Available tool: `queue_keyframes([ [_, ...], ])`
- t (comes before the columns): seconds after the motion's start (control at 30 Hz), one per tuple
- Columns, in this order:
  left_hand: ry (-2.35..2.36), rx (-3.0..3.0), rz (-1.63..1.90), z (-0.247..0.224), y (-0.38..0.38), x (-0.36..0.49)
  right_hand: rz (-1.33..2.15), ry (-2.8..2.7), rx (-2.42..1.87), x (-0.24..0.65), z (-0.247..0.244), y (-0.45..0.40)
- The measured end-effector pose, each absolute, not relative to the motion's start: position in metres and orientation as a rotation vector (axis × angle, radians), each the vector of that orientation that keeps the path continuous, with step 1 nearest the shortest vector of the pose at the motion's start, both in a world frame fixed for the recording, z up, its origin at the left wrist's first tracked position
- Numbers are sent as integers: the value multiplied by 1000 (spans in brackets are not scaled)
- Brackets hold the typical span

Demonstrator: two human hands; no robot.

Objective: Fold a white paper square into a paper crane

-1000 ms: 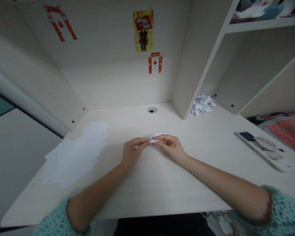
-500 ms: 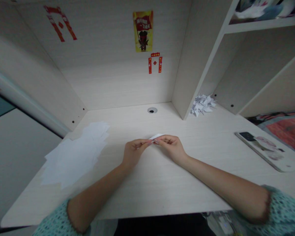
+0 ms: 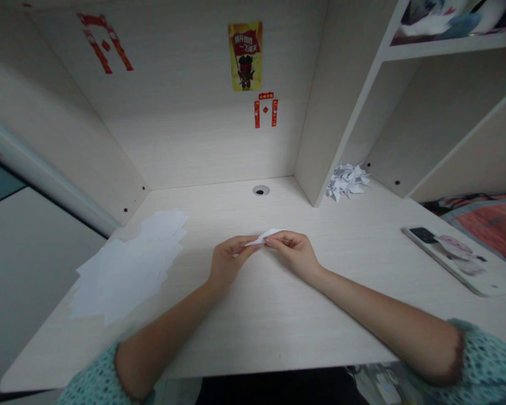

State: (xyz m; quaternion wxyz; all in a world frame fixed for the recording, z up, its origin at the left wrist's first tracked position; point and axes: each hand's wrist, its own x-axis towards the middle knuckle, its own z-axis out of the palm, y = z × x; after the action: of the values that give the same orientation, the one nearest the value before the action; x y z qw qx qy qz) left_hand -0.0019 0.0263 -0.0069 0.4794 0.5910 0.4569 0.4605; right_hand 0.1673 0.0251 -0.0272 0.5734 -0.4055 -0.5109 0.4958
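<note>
While my left hand and right hand pinch one small paper over the desk, I'd call it part-folded; paper heap back right looks folded, flat sheets at left aren't yet.

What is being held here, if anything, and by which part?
A piece of white paper. The right hand pinches it at the right; the left hand has its left end between thumb and finger, how firmly cannot be told.

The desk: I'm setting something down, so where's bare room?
Bare desk lies between the right hand and the phone, and from the left hand back to the cable hole. Crowded: left, under the paper sheets; rear right, the paper scraps.
</note>
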Motion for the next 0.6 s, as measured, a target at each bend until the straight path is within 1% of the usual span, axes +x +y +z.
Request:
queue_keyframes([
  [0.43,1113,1341,1092,-14,30,-2,1140,-1214,-924,167,-31,25],
  [0.6,1127,1317,1126,-12,30,-1,1075,-1219,-984,167,-28,23],
])
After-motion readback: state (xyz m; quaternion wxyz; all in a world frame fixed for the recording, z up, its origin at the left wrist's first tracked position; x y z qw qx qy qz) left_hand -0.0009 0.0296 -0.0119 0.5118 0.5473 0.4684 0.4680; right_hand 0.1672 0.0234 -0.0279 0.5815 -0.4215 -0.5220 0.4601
